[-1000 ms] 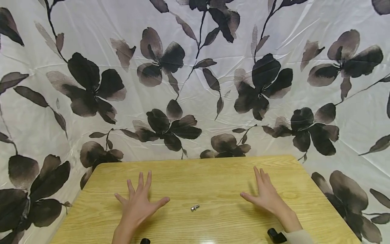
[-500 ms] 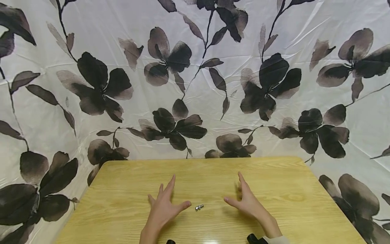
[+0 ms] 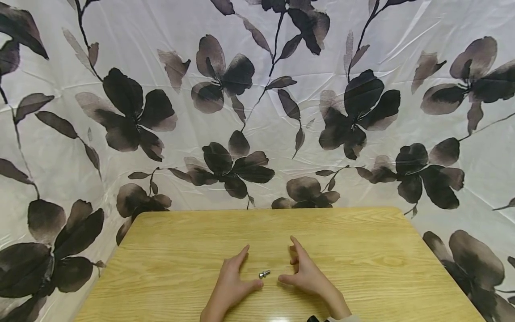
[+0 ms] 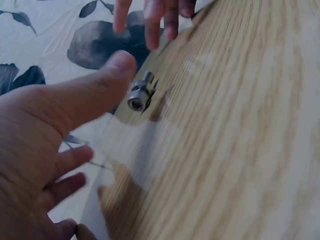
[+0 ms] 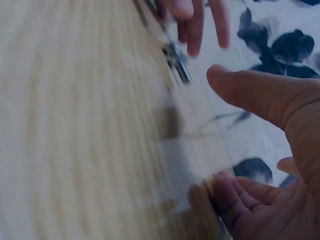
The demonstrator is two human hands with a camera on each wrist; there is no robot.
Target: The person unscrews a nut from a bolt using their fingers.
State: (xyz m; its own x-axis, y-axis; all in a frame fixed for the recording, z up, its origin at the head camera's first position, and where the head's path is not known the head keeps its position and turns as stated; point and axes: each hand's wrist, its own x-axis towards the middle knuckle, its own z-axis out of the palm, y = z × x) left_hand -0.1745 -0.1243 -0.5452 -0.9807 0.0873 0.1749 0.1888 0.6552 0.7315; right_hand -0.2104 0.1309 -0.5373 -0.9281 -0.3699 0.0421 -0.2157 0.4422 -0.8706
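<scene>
A small silvery metal bolt-like piece (image 3: pixel 264 274) lies on the wooden table (image 3: pixel 193 232), between the two hands. Just left of it is the left hand (image 3: pixel 233 281), thumb tip close to the piece and fingers loosely extended, holding nothing. The right hand (image 3: pixel 310 275) is a short way to its right, thumb apart from the bent fingers, also with nothing in it. In the left wrist view the metal piece (image 4: pixel 140 95) appears beside the left thumb; in the right wrist view the piece (image 5: pixel 177 62) shows blurred beyond the right thumb.
Behind the table hangs a pale cloth (image 3: pixel 257 147) with dark floral print, which also surrounds both sides. A black object (image 3: pixel 312 319) shows at the right wrist, near the bottom edge of the head view.
Both hands have moved inward toward the metal piece, and their spread fingers have drawn in somewhat. The head view has shifted slightly; the piece lies in the same place on the table.
</scene>
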